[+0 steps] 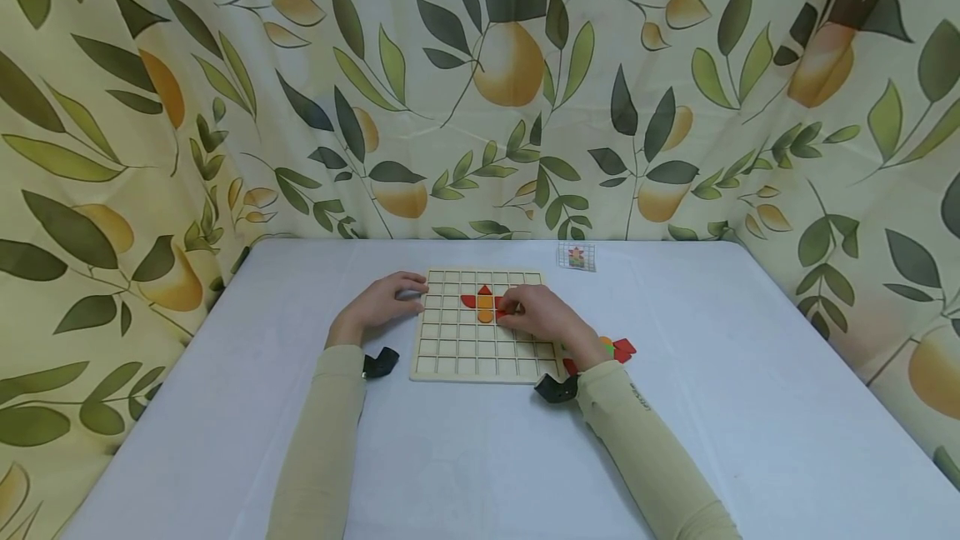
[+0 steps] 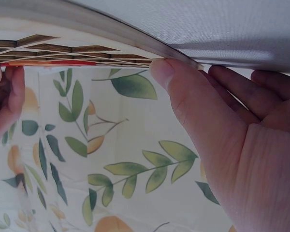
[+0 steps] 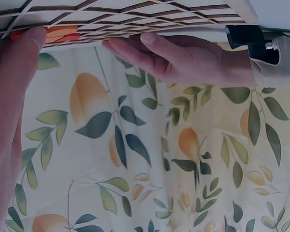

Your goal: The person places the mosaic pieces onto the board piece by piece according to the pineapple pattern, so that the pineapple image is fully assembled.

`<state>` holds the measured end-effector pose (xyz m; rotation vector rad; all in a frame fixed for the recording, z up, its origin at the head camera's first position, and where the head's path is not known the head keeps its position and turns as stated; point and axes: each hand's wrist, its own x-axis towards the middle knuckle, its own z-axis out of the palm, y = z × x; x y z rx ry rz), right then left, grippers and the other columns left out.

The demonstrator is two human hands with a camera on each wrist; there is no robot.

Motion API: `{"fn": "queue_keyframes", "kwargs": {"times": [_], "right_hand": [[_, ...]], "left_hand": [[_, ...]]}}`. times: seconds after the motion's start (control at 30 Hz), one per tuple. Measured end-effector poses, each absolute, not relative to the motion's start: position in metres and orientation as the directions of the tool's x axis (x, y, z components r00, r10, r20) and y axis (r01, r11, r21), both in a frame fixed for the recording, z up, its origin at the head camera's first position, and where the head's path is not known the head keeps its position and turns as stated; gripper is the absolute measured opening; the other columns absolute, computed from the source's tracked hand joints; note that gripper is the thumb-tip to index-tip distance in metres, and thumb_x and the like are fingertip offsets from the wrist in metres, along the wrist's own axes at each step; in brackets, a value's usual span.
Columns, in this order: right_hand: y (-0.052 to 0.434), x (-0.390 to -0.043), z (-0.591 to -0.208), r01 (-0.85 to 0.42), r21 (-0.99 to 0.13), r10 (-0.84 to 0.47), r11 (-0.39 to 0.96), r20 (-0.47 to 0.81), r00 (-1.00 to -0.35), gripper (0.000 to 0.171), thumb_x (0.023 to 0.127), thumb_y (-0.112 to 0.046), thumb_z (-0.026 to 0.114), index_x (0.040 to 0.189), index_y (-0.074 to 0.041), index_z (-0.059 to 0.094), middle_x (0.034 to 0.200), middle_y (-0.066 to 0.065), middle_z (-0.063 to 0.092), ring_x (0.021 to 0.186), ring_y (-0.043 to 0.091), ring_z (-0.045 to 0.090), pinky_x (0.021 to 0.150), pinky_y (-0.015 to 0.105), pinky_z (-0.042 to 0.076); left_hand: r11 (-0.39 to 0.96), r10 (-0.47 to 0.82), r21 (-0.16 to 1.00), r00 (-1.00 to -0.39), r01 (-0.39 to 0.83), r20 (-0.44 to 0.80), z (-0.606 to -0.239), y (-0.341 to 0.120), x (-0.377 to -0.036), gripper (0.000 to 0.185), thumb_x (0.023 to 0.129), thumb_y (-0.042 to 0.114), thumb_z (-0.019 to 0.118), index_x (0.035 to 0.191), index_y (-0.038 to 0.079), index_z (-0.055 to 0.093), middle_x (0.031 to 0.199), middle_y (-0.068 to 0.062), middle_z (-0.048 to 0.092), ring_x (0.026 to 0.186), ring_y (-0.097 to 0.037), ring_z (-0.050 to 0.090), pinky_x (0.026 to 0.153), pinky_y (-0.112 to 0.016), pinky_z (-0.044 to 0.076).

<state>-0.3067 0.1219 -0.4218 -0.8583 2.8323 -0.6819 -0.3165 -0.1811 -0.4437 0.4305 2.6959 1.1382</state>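
A pale blue desk (image 1: 750,407) is walled on three sides by a cream curtain (image 1: 225,107) printed with green leaves and orange pears, with a small gridded picture card (image 1: 576,257) lying near the desk's far edge, just before the curtain.

head: looks forward and down from above the desk (image 1: 300,457), mid-distance, whole grid board (image 1: 480,340) in frame | left wrist: very near, upside-down, faces along the board edge (image 2: 111,29) | right wrist: equally near, inverted; shares grid board (image 3: 135,14) and left hand (image 3: 183,58)
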Motion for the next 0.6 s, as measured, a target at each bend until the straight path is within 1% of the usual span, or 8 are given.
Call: {"fn": "queue_keyframes", "kwargs": {"times": [0.4,0.5,0.6], "right_hand": [[0.122,-0.307,-0.422,-0.506,-0.455,-0.552,0.733,0.038,-0.833,0.015,0.082,-0.025,0.069,0.092,-0.015,0.066,0.084,-0.006,0.063,0.077,0.012,0.052,0.072,0.026,0.046],[0.126,-0.308,-0.419,-0.467,-0.496,-0.529,0.732,0.017,-0.848,0.015,0.083,-0.026,0.067,0.095,-0.016,0.067,0.085,-0.007,0.063,0.078,0.013,0.053,0.072,0.027,0.046],[0.136,-0.309,-0.413,-0.413,-0.518,-0.477,0.749,0.011,-0.879,0.018,0.085,-0.028,0.065,0.099,-0.017,0.067,0.088,-0.006,0.062,0.08,0.015,0.052,0.072,0.027,0.045]], "left_hand": [[0.665,0.332,0.722,-0.942,0.19,-0.057,-0.442,-0.181,-0.316,0.04,0.086,0.029,0.064,0.123,0.018,0.059,0.14,0.004,0.043,0.138,-0.022,0.026,0.113,-0.043,0.022],[0.663,0.336,0.723,-0.94,0.194,-0.055,-0.443,-0.181,-0.316,0.04,0.086,0.029,0.064,0.124,0.017,0.059,0.14,0.004,0.043,0.138,-0.021,0.027,0.113,-0.042,0.022],[0.664,0.335,0.722,-0.941,0.195,-0.054,-0.443,-0.18,-0.316,0.041,0.085,0.03,0.064,0.123,0.017,0.059,0.14,0.004,0.043,0.138,-0.021,0.027,0.113,-0.042,0.022]]}}
